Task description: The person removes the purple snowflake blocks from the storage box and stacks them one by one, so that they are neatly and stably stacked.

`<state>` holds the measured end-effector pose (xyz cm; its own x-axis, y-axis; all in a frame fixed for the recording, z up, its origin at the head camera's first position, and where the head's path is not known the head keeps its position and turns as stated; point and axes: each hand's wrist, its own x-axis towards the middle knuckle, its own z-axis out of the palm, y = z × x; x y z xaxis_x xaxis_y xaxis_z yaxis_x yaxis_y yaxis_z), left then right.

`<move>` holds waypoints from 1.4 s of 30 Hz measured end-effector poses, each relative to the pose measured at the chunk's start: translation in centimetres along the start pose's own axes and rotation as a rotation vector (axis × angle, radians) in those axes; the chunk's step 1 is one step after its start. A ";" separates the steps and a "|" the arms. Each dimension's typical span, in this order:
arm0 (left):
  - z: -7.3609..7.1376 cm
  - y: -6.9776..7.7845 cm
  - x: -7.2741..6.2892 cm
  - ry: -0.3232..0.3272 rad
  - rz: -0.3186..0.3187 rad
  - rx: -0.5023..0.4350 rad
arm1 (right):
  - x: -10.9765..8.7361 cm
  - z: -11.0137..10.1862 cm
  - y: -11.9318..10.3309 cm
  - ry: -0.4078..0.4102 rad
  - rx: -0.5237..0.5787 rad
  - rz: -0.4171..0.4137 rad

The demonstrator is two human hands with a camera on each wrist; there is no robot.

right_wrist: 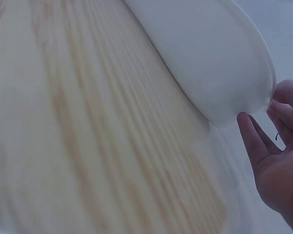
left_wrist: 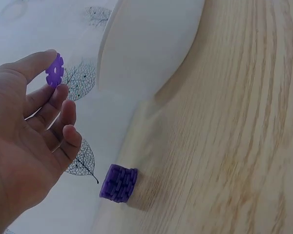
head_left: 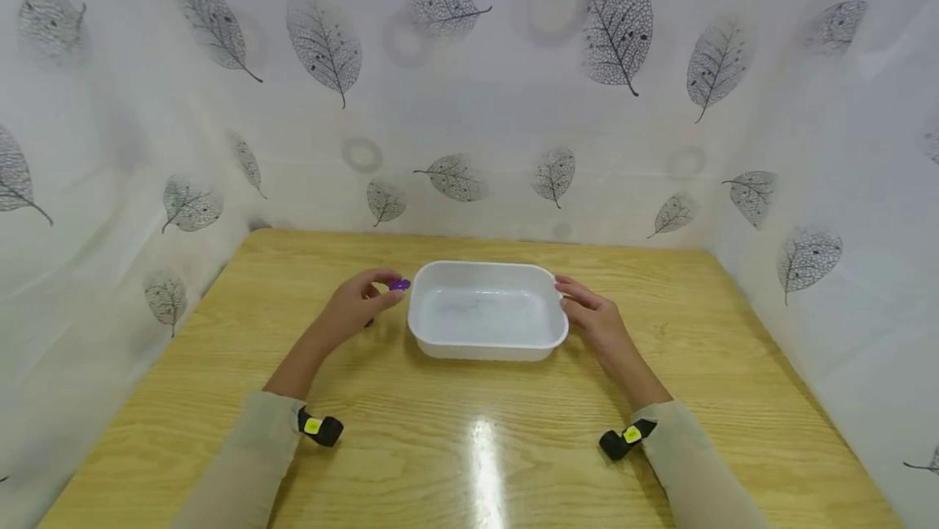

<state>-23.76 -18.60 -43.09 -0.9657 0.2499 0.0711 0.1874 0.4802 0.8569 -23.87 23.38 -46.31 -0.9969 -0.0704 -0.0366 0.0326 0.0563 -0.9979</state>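
Observation:
My left hand (head_left: 359,301) pinches a small purple notched disc (left_wrist: 54,71) between thumb and fingertip, just left of a white plastic basin (head_left: 480,348). The disc has a slot in its middle and is held above the table. Below that hand, a short stack of purple notched discs (left_wrist: 118,184) lies on the table; in the head view the hand hides most of it. At the basin's right end, my right hand (head_left: 597,321) touches the rim from outside with extended fingers. Its thumb (right_wrist: 249,131) lies close against the outer wall in the right wrist view.
The basin stands on a wood-grain table (head_left: 411,439). A white curtain with a grey leaf pattern (head_left: 499,121) encloses the back and both sides. Each sleeve carries a black strap with a small camera, such as the left wrist camera (head_left: 330,431).

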 end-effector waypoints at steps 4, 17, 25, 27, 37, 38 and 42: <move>-0.6 -0.5 0.1 -0.008 -0.025 -0.011 | 0.0 -0.1 0.0 -0.005 0.003 -0.001; -3.6 -3.2 -0.7 0.018 -0.087 0.062 | 0.1 -0.1 0.3 -0.014 0.018 -0.004; -4.5 -4.9 -1.2 -0.031 -0.107 0.104 | 0.1 0.0 0.3 -0.003 -0.003 -0.006; -4.5 -5.2 -1.2 -0.051 -0.107 0.107 | 0.1 0.0 0.3 -0.002 -0.002 -0.007; -4.5 -6.1 -1.1 -0.123 -0.085 0.115 | 0.2 -0.2 0.5 -0.014 -0.014 -0.013; -4.5 -6.1 -1.1 -0.126 -0.083 0.116 | 0.3 -0.3 0.5 -0.015 -0.016 -0.013; -4.4 -6.3 -1.1 -0.143 -0.084 0.117 | 0.3 -0.3 0.6 -0.015 -0.014 -0.012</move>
<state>-24.63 -25.59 -46.32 -0.9450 0.3177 -0.0781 0.1351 0.5965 0.7912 -24.19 23.73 -46.86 -0.9959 -0.0865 -0.0257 0.0197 0.0696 -0.9974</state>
